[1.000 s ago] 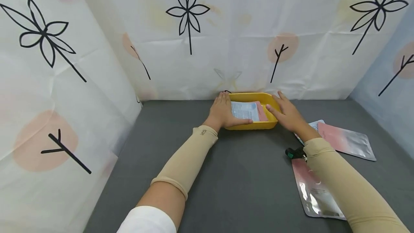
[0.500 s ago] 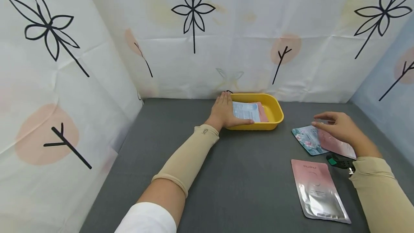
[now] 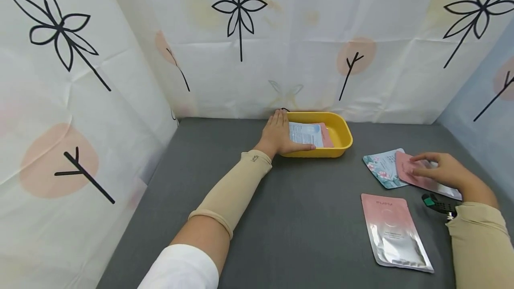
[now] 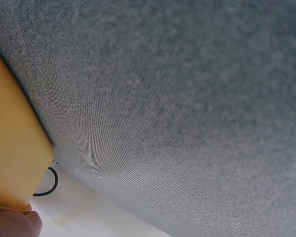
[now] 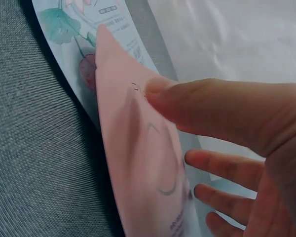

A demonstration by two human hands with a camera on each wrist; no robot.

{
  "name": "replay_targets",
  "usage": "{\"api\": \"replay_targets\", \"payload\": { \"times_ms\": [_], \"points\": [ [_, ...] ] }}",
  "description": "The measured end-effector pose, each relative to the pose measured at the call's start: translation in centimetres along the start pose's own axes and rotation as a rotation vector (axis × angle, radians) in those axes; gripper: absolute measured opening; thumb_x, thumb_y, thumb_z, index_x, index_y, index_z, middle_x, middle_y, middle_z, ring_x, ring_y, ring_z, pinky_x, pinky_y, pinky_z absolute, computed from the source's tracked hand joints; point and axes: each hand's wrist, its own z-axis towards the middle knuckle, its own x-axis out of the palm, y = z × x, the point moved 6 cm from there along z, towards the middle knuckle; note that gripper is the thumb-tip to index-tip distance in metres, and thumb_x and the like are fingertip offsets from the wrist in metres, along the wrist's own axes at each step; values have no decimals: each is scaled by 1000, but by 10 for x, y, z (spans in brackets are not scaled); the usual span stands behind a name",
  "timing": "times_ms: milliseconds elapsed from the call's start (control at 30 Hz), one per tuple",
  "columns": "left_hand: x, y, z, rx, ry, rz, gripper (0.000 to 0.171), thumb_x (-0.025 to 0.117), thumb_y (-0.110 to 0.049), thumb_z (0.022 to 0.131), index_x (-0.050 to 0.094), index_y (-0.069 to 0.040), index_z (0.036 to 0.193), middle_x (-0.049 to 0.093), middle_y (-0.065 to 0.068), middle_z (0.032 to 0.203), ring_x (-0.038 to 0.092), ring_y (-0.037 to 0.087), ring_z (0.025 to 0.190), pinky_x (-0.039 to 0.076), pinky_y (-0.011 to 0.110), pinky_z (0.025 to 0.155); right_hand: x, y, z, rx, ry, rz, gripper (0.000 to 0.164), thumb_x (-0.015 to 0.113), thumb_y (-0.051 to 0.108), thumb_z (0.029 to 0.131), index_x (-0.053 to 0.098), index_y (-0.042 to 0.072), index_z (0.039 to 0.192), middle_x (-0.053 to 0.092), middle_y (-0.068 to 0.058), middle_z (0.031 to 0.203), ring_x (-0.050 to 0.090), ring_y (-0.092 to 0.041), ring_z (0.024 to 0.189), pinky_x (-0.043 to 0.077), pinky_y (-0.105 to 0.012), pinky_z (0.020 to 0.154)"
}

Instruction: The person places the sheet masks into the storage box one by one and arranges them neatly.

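My left hand (image 3: 278, 136) rests on the left end of a yellow plastic tray (image 3: 341, 135), fingers straight along its side and thumb across the front rim. In the left wrist view, a fingertip (image 4: 15, 223) touches the tray wall (image 4: 15, 133). Inside the tray lie a light blue printed sachet (image 3: 306, 133) and a pink one (image 3: 327, 136). At the right, my right hand (image 3: 445, 171) pinches a pink and silver foil sachet (image 5: 138, 133). Its thumb (image 5: 187, 101) lies on the printed face; the index finger is hidden. Partly under that sachet is a floral blue sachet (image 3: 383, 168).
Another pink and silver sachet (image 3: 395, 231) lies nearer on the grey tabletop (image 3: 305, 217). A black wrist device (image 3: 439, 204) hangs under the right wrist. Patterned white cloth (image 3: 297, 43) walls the back and left; a thin black cord (image 4: 54, 182) loops behind the tray.
My right hand has left the tray's right end and moved right and down onto the pink and silver sachet. The left hand stays on the tray.
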Motion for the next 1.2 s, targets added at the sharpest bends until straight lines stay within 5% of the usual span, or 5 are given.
{"api": "replay_targets", "payload": {
  "times_ms": [633,800,967,1200],
  "points": [
    [-5,-2,3,2,-8,-25,147,48,-102,75,-1,-1,170,2,14,180,4,25,168,7,39,137,-3,-5,2,-27,-51,0,69,69,41,101,53,-15,138,33,-52,144,32,-68,128,38,-85,98],
    [-4,-3,3,3,2,-17,147,48,-102,75,-1,-1,170,1,14,180,4,25,168,6,39,137,-3,-8,-1,-24,-56,16,60,72,36,101,58,-12,134,43,-49,137,46,-59,114,55,-61,81],
    [-4,-2,5,0,0,-2,147,47,-103,75,-1,-2,170,2,13,181,3,25,168,6,39,137,-6,3,-3,-60,-72,12,45,71,27,103,65,-10,128,59,-40,123,54,-44,100,51,-32,68],
    [-1,0,3,-14,10,6,147,47,-103,74,0,-1,170,2,13,180,5,25,168,8,39,137,-17,30,-9,-132,-169,-34,21,70,5,98,73,-10,112,66,-40,113,60,-26,85,48,-23,59]
  ]
}}
